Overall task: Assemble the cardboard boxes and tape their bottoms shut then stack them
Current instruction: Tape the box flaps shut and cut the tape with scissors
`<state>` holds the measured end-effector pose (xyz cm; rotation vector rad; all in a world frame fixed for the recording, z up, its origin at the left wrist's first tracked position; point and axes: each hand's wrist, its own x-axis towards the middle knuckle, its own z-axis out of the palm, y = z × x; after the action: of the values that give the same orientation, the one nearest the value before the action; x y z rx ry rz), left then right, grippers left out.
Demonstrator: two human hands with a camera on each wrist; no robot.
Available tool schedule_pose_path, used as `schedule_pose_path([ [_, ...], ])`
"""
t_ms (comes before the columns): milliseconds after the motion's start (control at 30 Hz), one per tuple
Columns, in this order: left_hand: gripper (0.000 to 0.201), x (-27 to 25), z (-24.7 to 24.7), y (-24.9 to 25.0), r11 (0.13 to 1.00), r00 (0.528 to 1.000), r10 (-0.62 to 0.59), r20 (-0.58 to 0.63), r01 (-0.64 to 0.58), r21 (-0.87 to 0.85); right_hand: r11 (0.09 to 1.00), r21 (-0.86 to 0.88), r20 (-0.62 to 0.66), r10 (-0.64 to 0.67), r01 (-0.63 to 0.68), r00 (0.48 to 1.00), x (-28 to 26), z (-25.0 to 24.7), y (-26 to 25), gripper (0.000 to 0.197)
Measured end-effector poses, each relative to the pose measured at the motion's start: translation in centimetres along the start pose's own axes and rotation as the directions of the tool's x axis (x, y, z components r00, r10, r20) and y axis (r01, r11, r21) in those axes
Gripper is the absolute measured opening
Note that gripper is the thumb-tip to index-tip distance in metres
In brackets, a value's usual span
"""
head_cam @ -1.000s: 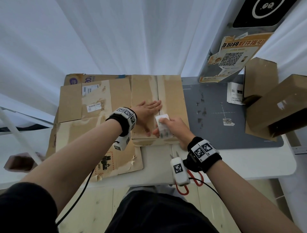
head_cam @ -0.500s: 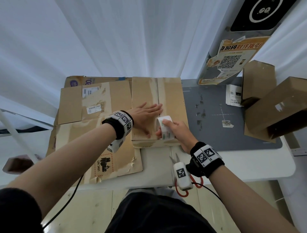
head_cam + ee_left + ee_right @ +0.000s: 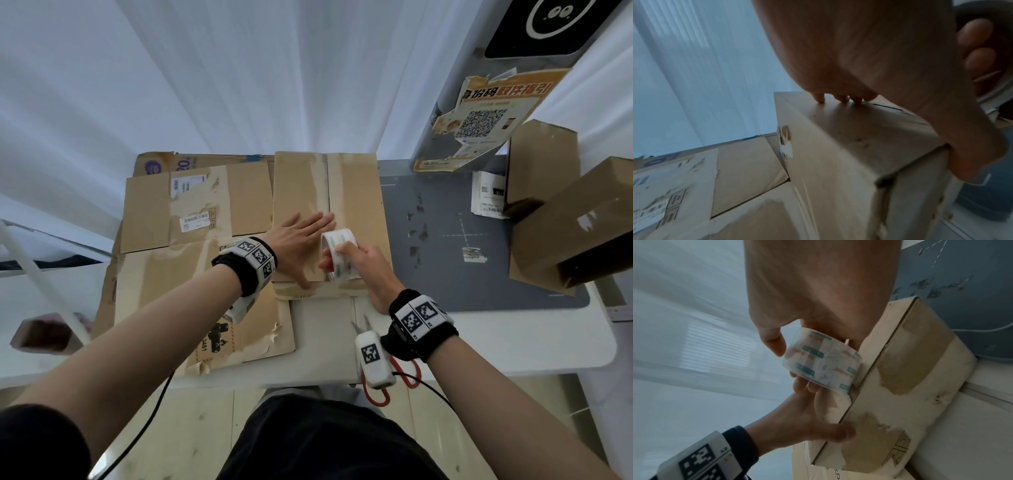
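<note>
With the left hand (image 3: 301,245) flat on the box (image 3: 356,192), the right hand (image 3: 359,270), gripping the tape roll (image 3: 339,253), should run it straight along the seam.

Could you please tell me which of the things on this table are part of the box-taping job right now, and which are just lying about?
In use:
- cardboard box, flaps closed, pressed flat by the left hand
- tape roll, held at the seam by the right hand
- flattened cardboard, waiting
- assembled boxes

Lying about:
- red-handled scissors
- paper slips
- QR poster
</note>
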<state>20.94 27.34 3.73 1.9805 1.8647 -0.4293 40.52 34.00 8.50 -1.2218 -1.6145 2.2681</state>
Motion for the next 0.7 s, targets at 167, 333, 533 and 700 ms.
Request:
schedule_pose_path([
  [167,0.145,0.67,-0.11,-0.32,0.999,0.999,-0.031,-0.010,0.031,0.038,0.999,-0.015,-0.018,-0.036,0.036,0.999,0.51,0.12,-0.62,0.028],
  [333,0.140,0.73,0.25,-0.18,0.995,0.997,0.000,-0.072,0.008,0.101,0.998,-0.016,-0.048,-0.055,0.054,0.997,0.59,0.19,-0.35,0.028],
  [533,0.137,0.88,0.28,-0.31,0.994,0.999,0.000,-0.039,0.004,0.106,0.998,-0.014,-0.044,-0.056,0.056,0.997,0.89,0.16,0.02,0.029],
  [700,0.134,0.97,0.16,-0.22,0.989,0.999,-0.031,-0.034,0.036,0.147,0.998,-0.011,-0.041,-0.057,0.056,0.998,0.85,0.41,-0.15,0.026],
])
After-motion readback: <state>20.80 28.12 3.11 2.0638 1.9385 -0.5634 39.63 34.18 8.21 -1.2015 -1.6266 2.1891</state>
